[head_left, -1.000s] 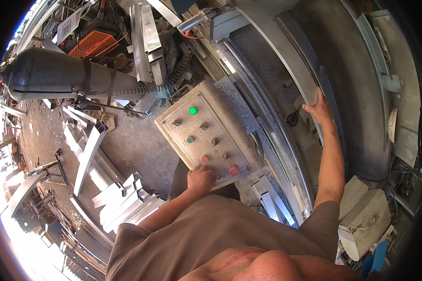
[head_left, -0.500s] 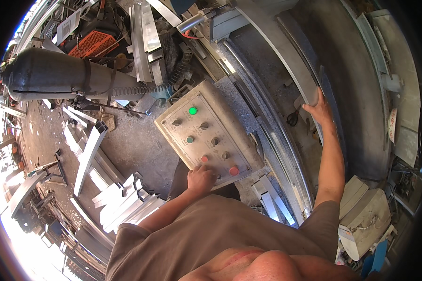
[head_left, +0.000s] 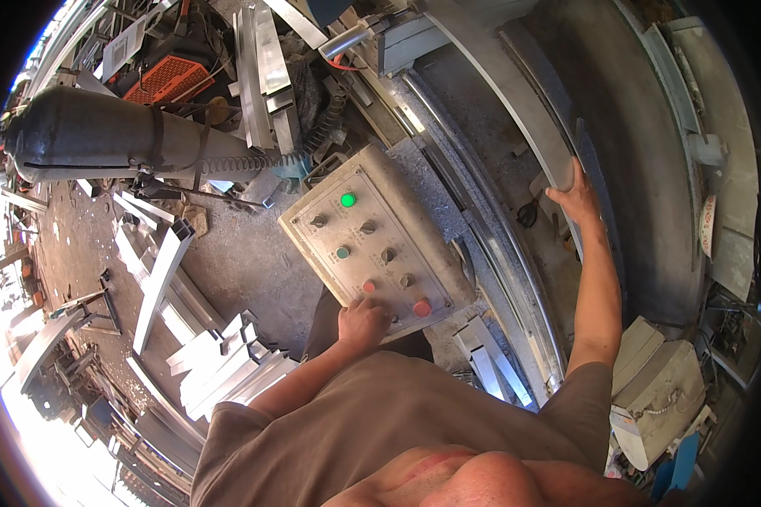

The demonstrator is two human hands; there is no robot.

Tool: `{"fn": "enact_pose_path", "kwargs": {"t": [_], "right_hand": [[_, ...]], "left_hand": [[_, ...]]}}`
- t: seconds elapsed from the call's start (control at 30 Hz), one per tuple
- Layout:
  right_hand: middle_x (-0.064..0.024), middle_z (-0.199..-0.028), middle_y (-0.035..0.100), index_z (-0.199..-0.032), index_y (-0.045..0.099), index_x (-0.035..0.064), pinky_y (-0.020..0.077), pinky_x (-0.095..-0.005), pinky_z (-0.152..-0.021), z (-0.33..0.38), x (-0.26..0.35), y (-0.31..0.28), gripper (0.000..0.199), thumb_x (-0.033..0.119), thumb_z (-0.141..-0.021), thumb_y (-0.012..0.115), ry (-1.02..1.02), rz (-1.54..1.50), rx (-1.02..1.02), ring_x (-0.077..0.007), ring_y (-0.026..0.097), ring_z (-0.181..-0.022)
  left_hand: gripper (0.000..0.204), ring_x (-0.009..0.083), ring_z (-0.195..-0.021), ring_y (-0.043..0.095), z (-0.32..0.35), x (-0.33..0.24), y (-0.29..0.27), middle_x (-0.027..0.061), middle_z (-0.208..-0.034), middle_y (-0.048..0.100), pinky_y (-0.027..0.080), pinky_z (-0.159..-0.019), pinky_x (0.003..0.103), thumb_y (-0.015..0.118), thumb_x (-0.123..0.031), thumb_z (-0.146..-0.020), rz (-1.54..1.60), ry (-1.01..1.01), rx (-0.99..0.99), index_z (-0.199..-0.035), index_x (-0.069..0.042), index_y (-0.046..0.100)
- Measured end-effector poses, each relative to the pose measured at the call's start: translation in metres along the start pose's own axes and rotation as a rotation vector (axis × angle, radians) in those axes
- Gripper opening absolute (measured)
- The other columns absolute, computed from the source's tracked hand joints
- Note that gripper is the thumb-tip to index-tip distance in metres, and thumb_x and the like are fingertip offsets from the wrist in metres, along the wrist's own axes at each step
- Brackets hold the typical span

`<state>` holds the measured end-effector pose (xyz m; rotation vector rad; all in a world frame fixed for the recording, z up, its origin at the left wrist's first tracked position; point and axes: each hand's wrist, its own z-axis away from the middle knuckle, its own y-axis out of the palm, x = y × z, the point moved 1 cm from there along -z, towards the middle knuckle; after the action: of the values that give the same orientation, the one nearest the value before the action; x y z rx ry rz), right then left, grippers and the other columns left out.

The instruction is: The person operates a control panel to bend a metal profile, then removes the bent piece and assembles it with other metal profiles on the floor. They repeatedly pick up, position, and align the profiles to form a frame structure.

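Note:
A dusty beige control box (head_left: 306,221) with knobs and coloured buttons sits in front of me, its upper green button (head_left: 348,200) lit. My left hand (head_left: 364,324) is at the box's near edge, fingers curled around a small dark knob (head_left: 394,318) that they partly cover. Just above the knuckles is a small red button (head_left: 369,286), and a larger red button (head_left: 422,307) lies to the right. Out to the right, my right hand (head_left: 577,201) grips the edge of a long grey metal profile (head_left: 516,101), thumb on its left side and fingers mostly hidden behind it.
Along the machine bed runs a bright metal rail (head_left: 490,221). Scissors with dark handles (head_left: 527,213) lie left of my right hand. A grey tank (head_left: 93,135) with a coiled hose (head_left: 245,163) stands at the left. Cut aluminium profiles (head_left: 237,363) are piled on the left.

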<state>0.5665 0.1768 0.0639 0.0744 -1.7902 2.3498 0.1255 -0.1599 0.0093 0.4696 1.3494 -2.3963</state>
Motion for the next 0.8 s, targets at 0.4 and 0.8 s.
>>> {"fn": "enact_pose_path", "kwargs": {"t": [0.4,0.8], "right_hand": [[-0.0255,-0.156,0.046,-0.166,0.023,0.0184,0.0428,-0.0502,-0.114,0.0005,0.0005,-0.0010,0.111,0.045,-0.076,0.083,0.020,-0.040,0.041,-0.0445,0.048,-0.141],[-0.0261,-0.152,0.051,-0.164,0.026,0.0151,0.0453,-0.0496,-0.112,0.0007,0.0006,-0.0011,0.111,0.045,-0.074,0.083,0.006,-0.009,0.009,-0.0436,0.052,-0.138]], "left_hand": [[0.017,0.0285,-0.105,0.069,0.0001,-0.0009,-0.0022,0.0005,-0.110,0.074,0.055,-0.089,0.049,0.076,-0.034,-0.088,0.000,0.009,0.001,-0.096,-0.021,0.081],[0.019,0.0287,-0.105,0.069,0.0000,0.0014,0.0029,0.0006,-0.111,0.074,0.054,-0.089,0.049,0.077,-0.036,-0.087,-0.004,-0.003,0.014,-0.096,-0.021,0.081]]}}
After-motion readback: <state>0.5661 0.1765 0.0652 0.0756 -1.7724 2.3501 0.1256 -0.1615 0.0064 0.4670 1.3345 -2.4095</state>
